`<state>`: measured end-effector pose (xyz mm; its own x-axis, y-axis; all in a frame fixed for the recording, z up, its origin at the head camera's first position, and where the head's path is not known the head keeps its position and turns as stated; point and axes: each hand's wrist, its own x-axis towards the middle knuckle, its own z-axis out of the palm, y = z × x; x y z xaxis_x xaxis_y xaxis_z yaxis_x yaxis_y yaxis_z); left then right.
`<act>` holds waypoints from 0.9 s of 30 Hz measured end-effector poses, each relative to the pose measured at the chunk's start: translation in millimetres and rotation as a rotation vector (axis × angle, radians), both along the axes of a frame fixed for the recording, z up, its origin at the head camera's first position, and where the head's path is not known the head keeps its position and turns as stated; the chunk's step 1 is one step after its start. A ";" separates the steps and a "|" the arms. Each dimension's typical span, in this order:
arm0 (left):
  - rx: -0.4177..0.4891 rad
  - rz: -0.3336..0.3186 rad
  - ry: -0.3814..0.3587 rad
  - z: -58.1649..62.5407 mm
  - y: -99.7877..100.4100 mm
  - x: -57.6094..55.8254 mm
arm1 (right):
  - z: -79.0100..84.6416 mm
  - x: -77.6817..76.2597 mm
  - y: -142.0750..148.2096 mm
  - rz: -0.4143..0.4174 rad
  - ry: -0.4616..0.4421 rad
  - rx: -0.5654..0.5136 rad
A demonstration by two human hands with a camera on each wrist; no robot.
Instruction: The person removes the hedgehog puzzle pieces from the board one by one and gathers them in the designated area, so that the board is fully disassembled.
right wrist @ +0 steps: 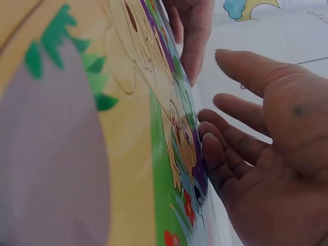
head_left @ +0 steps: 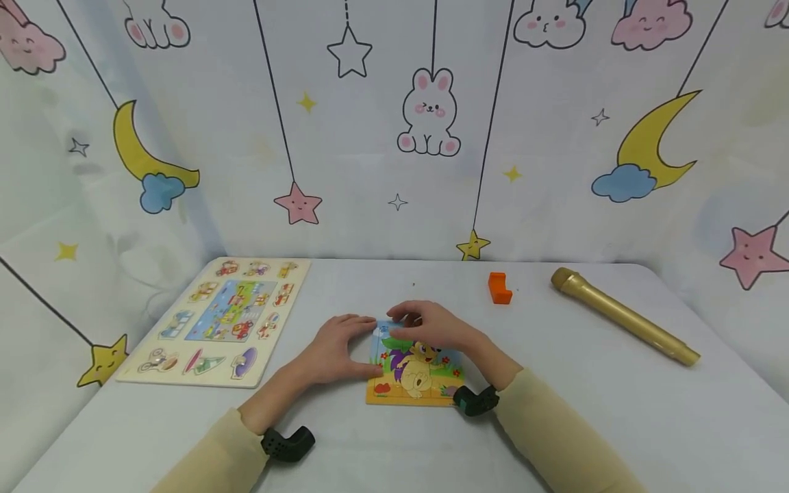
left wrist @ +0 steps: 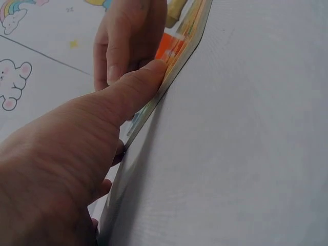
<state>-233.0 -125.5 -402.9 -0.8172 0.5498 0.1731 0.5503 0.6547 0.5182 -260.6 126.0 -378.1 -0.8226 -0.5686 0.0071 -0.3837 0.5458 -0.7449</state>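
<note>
A jigsaw puzzle (head_left: 416,376) showing a cartoon hedgehog with purple spines lies on the white table. My left hand (head_left: 333,352) is at its left side, with the thumb (left wrist: 138,84) resting on the edge and the fingers reaching toward the top left corner. Over the upper part of the picture is my right hand (head_left: 431,325), its fingers bent loosely and covering some of the top edge. Its thumb (right wrist: 251,72) stands apart from the fingertips in the right wrist view, with nothing between them.
A wooden board with vehicle pictures (head_left: 264,346) lies on the left. Behind the puzzle to the right is a small orange block (head_left: 499,291). A gold microphone-shaped stick (head_left: 625,316) lies slanted at the right. A printed curtain (head_left: 370,150) hangs behind the table.
</note>
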 end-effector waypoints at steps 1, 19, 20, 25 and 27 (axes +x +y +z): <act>-0.001 0.000 -0.003 0.0 0.3 0.4 | -0.2 0.9 -0.1 0.000 0.003 0.004; -0.018 -0.003 0.013 0.5 0.9 0.5 | 6.3 9.5 -14.4 -0.037 0.045 0.193; -0.018 -0.003 0.011 0.8 1.0 0.4 | 6.8 9.9 -14.9 -0.032 0.054 0.204; -0.016 -0.002 0.008 0.5 1.0 0.4 | 6.1 12.0 -18.3 -0.032 0.091 0.243; -0.018 -0.002 0.008 0.2 1.1 0.5 | 5.6 12.8 -20.0 -0.043 0.093 0.255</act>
